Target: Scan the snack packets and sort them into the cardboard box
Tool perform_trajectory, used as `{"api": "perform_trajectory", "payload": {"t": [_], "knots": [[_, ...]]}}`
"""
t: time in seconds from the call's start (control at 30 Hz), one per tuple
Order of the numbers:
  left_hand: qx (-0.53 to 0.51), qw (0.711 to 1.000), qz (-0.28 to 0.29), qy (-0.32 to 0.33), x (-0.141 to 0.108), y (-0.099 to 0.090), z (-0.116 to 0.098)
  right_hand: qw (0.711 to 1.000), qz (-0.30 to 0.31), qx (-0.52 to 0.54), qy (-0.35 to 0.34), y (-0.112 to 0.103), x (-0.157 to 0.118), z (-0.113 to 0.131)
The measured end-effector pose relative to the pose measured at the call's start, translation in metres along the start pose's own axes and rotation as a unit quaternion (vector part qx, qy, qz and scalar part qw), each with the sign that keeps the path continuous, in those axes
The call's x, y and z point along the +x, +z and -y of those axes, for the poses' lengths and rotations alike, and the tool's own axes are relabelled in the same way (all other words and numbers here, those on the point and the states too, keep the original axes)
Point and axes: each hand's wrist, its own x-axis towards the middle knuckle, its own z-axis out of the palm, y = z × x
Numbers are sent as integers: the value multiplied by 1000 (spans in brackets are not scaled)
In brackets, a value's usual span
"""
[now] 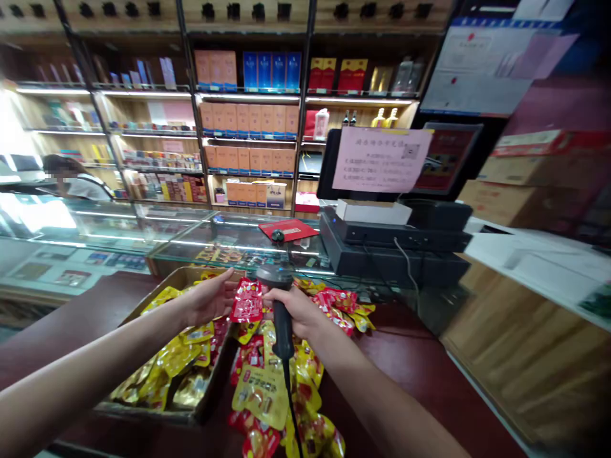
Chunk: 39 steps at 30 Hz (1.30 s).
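Upright in front of me is a black barcode scanner (282, 324), its handle gripped by my right hand (300, 310) and its cable hanging down. My left hand (214, 298) holds a small red snack packet (247, 301) by its left edge, just left of the scanner head. The tips of those fingers are partly hidden behind the packet. Below my left forearm, a cardboard box (203, 407) contains yellow and gold packets (179, 356). Loose yellow packets (261, 395) and red ones lie in a heap under the scanner, and more packets (341, 305) lie beyond my right hand.
A glass display counter (191, 245) runs behind the box, with a red folder (289, 230) on it. At right stand a monitor with a pink notice (382, 159) and a black cash drawer (396, 254). Stocked shelves (248, 121) line the wall; a person (79, 181) is at far left.
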Motion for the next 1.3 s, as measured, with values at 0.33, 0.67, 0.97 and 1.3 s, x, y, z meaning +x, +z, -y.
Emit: {"api": "perform_trajectory", "payload": {"t": [0.33,0.67,0.97,1.3], "knots": [[8,986,-162,34,-104,-91,-22,989,104,-89,59,109,43,-39],[38,991,-125,20,-87,-69,-10,994,61,-84,33,71,24,-33],[76,992,58,-85,17,45,45,993,-119,-11,-6,-72,-44,-13],[123,985,78,-89,116,120,93,966,-247,78,19,-185,-93,-46]]}}
